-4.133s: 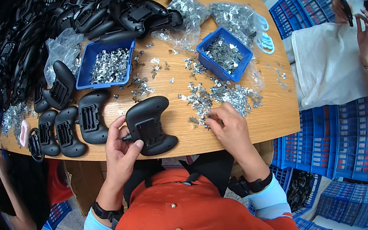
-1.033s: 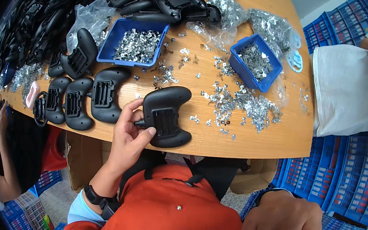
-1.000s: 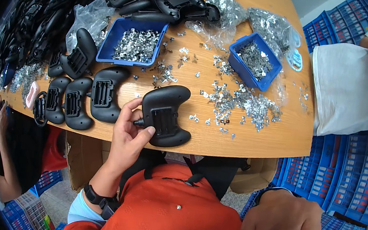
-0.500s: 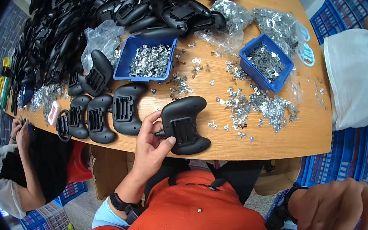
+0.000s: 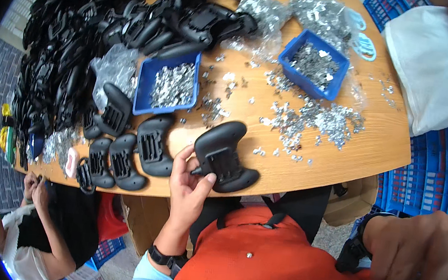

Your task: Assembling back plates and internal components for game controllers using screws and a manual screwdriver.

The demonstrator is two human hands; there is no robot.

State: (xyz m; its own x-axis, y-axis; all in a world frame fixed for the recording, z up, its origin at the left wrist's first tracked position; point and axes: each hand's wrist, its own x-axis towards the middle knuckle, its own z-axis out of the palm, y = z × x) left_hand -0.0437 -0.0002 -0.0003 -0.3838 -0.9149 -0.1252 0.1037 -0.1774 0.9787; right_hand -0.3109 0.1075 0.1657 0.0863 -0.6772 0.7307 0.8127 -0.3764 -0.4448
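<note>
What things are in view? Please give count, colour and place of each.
Table: one, wood-brown, centre
Held gamepad shell: one, black, table's near edge
Nearby shells: at least five, black, left of it
Shell heap: uncountable, black, table's far left
Bins: two, blue, on table
Metal pieces: uncountable, silver, in bins and on table
Clear bags: at least three, transparent, near bins
Oval object: one, pink, table's left edge
Looped items: count unclear, light blue, table's far right
Cloth: one, white, right of table
Crates: several, blue, right side, lower left
Co-worker's hands: two, lower left
Left hand: one, gripping held shell
Right hand: one, blurred, lower right
Wristbands: two, black, at wrists
Garment: one, red, bottom centre
</note>
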